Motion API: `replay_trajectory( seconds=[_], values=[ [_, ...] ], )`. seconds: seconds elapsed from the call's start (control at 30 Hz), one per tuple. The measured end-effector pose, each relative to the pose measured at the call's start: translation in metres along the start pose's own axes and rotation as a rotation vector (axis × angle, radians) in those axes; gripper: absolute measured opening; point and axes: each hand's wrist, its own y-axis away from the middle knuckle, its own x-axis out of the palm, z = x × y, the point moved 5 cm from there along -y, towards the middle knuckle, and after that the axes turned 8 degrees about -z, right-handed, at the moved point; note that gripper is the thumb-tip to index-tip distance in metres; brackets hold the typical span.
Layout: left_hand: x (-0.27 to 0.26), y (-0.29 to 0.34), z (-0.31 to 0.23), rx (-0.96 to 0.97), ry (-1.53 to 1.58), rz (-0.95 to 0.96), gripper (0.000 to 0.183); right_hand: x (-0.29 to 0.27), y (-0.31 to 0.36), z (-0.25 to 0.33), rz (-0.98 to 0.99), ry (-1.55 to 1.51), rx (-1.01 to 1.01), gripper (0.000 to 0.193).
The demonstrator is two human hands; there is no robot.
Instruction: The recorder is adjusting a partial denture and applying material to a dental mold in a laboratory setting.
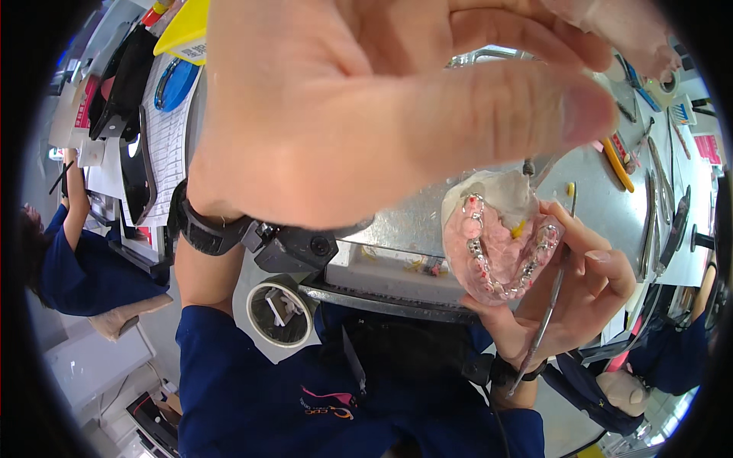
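My left hand (328, 114) is raised very close in front of the view, its thumb stretched to the right and its fingers curled. Beyond those fingers, at the upper right, shows a pale pink, rough-surfaced piece (630, 27); it seems gripped by them, but its kind is unclear. My right hand (592, 305) holds a pink and white dental model (496, 217) at its edge. A shiny metal denture framework (481, 263) with red marks follows the model's arch, and a yellow bit (518, 230) sits inside. A slim metal dental hand tool (551, 309) also lies across my right fingers.
A metal worktop (405, 214) with a white-lined front trough (382, 271) lies beneath. A round bin (280, 313) hangs at the front edge. Pliers with yellow handles (617, 164) and several tools lie right. Papers (169, 130) lie left; another person (84, 259) sits far left.
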Motion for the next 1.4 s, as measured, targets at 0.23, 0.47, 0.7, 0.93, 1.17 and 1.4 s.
replay_trajectory(
  seconds=[0.23, 0.47, 0.7, 0.93, 1.17, 1.4],
  values=[
    [-0.003, -0.003, 0.01, -0.073, 0.008, -0.001, 0.076, 0.004, 0.005, 0.003, -0.02, -0.016, 0.005, 0.104],
    [-0.008, -0.007, 0.019, -0.126, 0.01, 0.0, 0.073, 0.005, 0.004, 0.008, 0.0, -0.012, 0.002, 0.107],
    [-0.006, -0.01, 0.025, -0.152, 0.008, 0.006, 0.069, 0.007, -0.001, 0.006, 0.028, -0.028, -0.01, 0.112],
    [-0.006, -0.012, 0.028, -0.165, 0.001, 0.0, 0.066, 0.008, -0.018, 0.01, 0.209, 0.099, -0.012, 0.101],
    [-0.007, -0.01, 0.03, -0.178, -0.009, -0.01, 0.063, 0.011, -0.021, 0.019, 0.284, 0.187, 0.002, 0.101],
    [-0.008, -0.011, 0.034, -0.188, -0.012, -0.025, 0.059, 0.007, -0.014, 0.007, 0.207, 0.099, 0.05, 0.118]
  ],
)
